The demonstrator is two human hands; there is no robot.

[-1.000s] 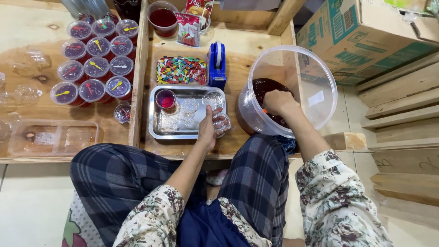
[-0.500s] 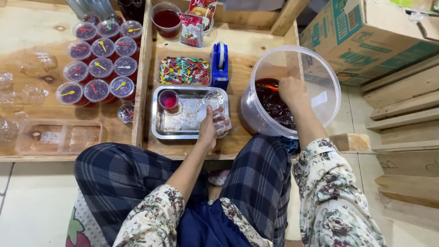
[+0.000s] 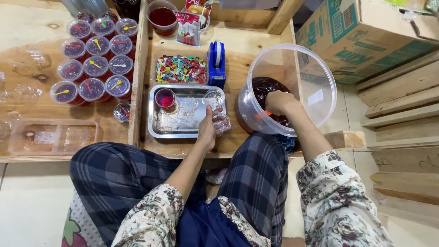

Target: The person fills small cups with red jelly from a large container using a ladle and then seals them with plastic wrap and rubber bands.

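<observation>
My left hand (image 3: 207,129) rests at the right end of a shallow metal tray (image 3: 160,130), its fingers closed around a small clear plastic cup (image 3: 222,122). More empty clear cups and one cup of dark red jelly (image 3: 165,98) stand in the tray. My right hand (image 3: 280,101) reaches down inside a large clear plastic bucket (image 3: 315,77) that holds dark red jelly (image 3: 265,87). An orange object shows under that hand; I cannot tell whether the hand grips it.
Several lidded jelly cups with small spoons (image 3: 93,64) sit at the back left. A clear box of coloured spoons (image 3: 180,69), a blue tape dispenser (image 3: 216,63) and a cup of red liquid (image 3: 162,17) lie behind the tray. Cardboard box (image 3: 366,36) and wooden boards (image 3: 402,105) stand to the right.
My right hand has stayed inside the bucket, shifting slightly over the jelly. My left hand has kept its place at the tray's right end.
</observation>
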